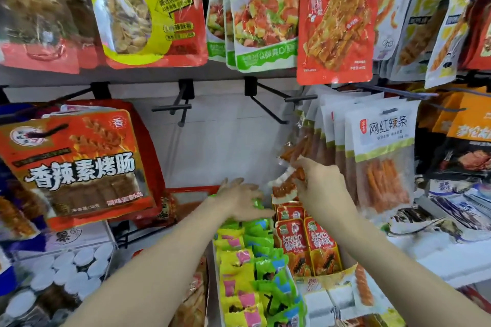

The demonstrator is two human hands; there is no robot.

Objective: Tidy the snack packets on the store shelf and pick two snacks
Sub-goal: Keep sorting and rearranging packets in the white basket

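Green packets [261,268] below left hand [240,203], empty hooks [183,105] above

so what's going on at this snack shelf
A person is tidying small snack packets in a shelf box. The right hand pinches a small clear packet of red snack above the row of red packets. The left hand rests with fingers spread on the green and yellow packets beside them.

Both hands [240,200] [318,183] outstretched, fingers [300,167] curled.
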